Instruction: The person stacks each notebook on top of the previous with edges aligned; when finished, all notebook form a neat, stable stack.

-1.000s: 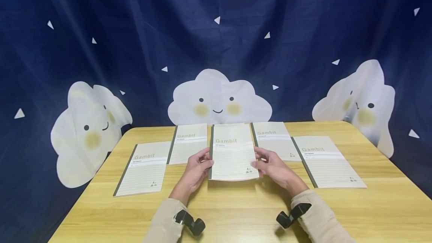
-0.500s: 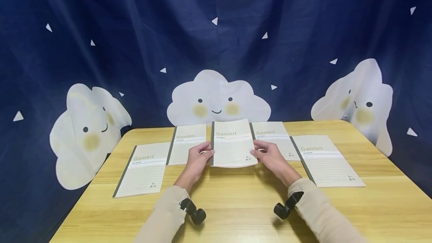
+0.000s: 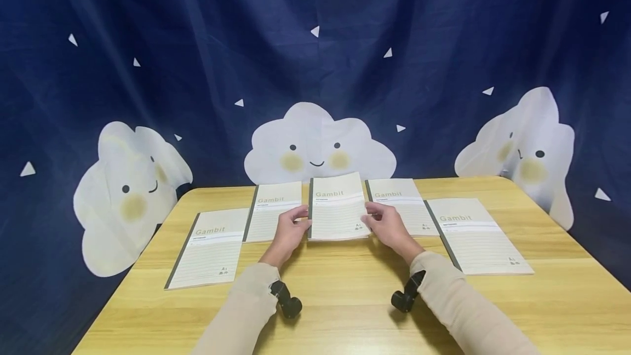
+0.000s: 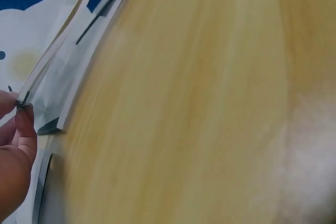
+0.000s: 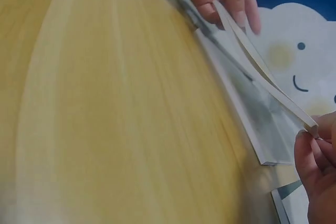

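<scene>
A cream notebook (image 3: pixel 337 215) with a dark spine is held above the table's middle, over another notebook lying beneath it. My left hand (image 3: pixel 287 233) pinches its spine-side edge near the lower corner; my right hand (image 3: pixel 391 229) pinches the opposite edge. In the left wrist view the notebook (image 4: pixel 52 51) bows between both hands, with my left hand (image 4: pixel 18 156) gripping its dark corner. The right wrist view has my right hand (image 5: pixel 320 163) pinching the other corner of the bent notebook (image 5: pixel 268 80), above the lower notebook (image 5: pixel 252 114).
Two notebooks lie to the left, one near (image 3: pixel 209 248) and one further back (image 3: pixel 276 210). On the right are two more, one further back (image 3: pixel 401 207) and one nearer (image 3: pixel 480 237). Beyond the wooden table (image 3: pixel 340 300) hangs a blue curtain (image 3: pixel 345 75) with clouds.
Both hands have carried the held notebook away from the body, toward the table's far edge. Over the last half second my right hand has shifted slightly left; the other notebooks have stayed put.
</scene>
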Demonstrator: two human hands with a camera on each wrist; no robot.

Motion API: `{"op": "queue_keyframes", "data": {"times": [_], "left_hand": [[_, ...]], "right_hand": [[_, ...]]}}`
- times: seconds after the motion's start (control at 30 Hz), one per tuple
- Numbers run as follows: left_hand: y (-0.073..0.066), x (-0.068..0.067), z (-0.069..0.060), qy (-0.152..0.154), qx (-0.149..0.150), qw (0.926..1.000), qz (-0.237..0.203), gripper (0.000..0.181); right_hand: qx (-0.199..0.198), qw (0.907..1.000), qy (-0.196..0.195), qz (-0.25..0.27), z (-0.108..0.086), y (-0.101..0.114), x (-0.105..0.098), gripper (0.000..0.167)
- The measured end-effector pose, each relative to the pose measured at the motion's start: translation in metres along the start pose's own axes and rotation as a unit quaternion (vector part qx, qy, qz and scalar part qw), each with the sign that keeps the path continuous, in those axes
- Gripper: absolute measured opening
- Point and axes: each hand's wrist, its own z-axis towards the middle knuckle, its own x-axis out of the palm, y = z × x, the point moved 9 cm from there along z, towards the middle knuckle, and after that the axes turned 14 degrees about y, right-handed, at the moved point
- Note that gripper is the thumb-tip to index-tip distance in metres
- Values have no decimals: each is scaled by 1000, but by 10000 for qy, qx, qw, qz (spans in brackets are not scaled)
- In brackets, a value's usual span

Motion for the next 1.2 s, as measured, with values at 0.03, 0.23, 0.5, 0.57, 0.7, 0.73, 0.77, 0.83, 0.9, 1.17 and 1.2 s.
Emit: {"op": "queue_keyframes", "data": {"times": [0.03,0.23,0.5,0.57,0.7,0.73,0.77,0.83,0.9,1.17,1.2], "left_hand": [[0,0,1,-13,11,10000,40,43],[2,1,8,-52,97,9994,316,40],[-2,5,8,6,34,9970,775,39],[-3,7,8,42,25,9959,901,39],[-6,8,9,75,-2,9922,1247,40],[-6,8,10,95,-2,9911,1329,40],[-7,9,10,112,-5,9900,1403,40],[-8,10,10,159,14,9875,1567,40],[-9,10,11,211,19,9851,1704,41],[-12,14,13,473,67,9765,2101,40],[-13,15,13,499,50,9755,2143,39]], "right_hand": [[-15,10000,20,-45,2,0,1,43],[-111,9995,28,-291,7,-2,3,44],[-128,9985,40,-534,14,-5,6,45],[-68,9979,61,-637,16,-7,7,45],[-8,9961,88,-878,18,-7,9,45],[3,9955,89,-939,18,-7,9,45],[4,9950,92,-996,18,-6,9,45],[-22,9935,90,-1138,18,-4,10,45],[-31,9923,86,-1239,18,-2,10,45],[36,9886,89,-1506,20,-2,13,40],[77,9883,104,-1522,20,-3,13,40]]}}
